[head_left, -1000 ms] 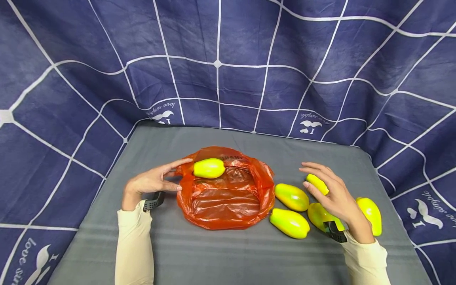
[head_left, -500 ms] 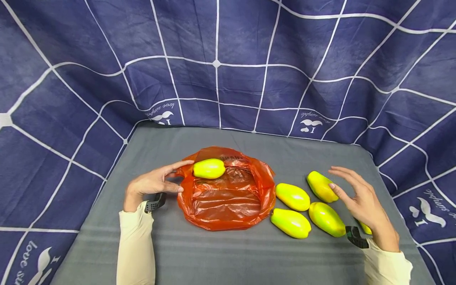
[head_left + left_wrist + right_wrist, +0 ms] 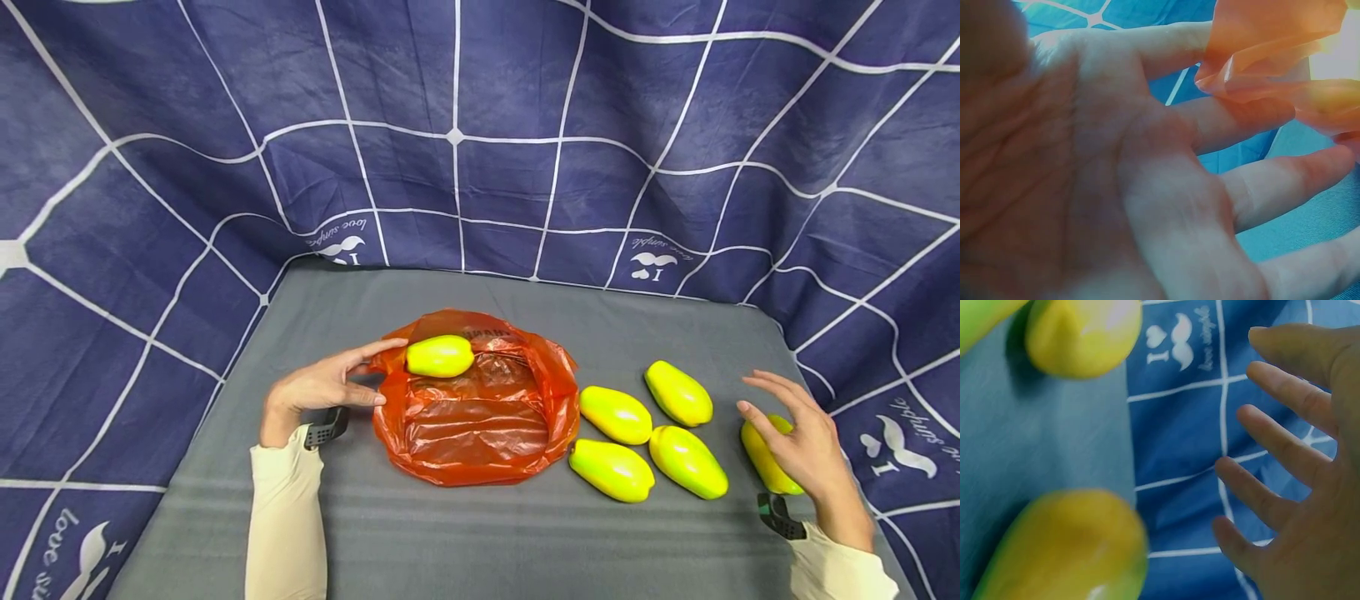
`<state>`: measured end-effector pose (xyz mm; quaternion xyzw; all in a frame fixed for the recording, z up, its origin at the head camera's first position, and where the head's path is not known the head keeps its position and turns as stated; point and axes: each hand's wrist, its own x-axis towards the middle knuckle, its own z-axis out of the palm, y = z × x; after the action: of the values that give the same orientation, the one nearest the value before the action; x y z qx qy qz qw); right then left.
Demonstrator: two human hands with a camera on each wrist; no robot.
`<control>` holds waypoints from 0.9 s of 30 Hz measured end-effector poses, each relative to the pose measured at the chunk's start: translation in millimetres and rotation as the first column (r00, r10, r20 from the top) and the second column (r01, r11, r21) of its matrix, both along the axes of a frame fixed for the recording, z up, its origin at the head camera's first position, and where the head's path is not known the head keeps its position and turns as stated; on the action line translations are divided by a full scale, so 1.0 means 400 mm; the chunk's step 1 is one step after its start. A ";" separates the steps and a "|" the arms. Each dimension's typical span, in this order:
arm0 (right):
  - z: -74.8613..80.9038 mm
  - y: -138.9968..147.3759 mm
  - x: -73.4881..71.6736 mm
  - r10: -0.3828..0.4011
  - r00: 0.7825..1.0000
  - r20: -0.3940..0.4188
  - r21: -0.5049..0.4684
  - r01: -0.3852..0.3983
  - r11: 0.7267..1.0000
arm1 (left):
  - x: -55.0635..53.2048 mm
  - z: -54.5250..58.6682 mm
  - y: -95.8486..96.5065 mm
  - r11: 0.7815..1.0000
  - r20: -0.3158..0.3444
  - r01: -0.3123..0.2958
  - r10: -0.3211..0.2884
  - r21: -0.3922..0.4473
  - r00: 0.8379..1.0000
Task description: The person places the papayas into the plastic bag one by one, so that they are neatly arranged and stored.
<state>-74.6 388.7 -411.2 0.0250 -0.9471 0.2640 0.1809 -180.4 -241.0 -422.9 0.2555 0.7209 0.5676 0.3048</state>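
In the head view a red plastic bag (image 3: 476, 437) lies spread with its mouth up. One yellow-green papaya (image 3: 440, 357) rests in its far left part. My left hand (image 3: 318, 385) is at the bag's left rim, thumb and fingers extended; in the left wrist view the thin red film overlaps the fingertips (image 3: 1279, 112). Far to the right, my right hand (image 3: 806, 442) hovers with spread fingers over another papaya (image 3: 765, 458), partly covering it. The right wrist view shows nothing in that palm, with a papaya (image 3: 1072, 550) beside it.
Between bag and right hand lie several more papayas, among them one at the back (image 3: 678, 393) and one in front (image 3: 611, 471). Grey cloth (image 3: 480, 542) covers the table. A blue curtain (image 3: 510, 175) with white grid lines surrounds it at the back and sides.
My right hand has moved right, from over the middle papayas to the rightmost one, uncovering those it passed. The left hand and the bag have stayed nearly in place.
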 end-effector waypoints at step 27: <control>-0.119 0.097 0.018 -0.026 0.999 0.039 -0.034 0.027 0.999 | 0.001 -0.002 -0.002 1.000 0.004 0.006 -0.006 0.014 1.000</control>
<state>-67.3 427.4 -458.8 0.0041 -0.9459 0.2785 0.1666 -180.1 -241.8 -423.7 0.2586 0.7156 0.5720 0.3063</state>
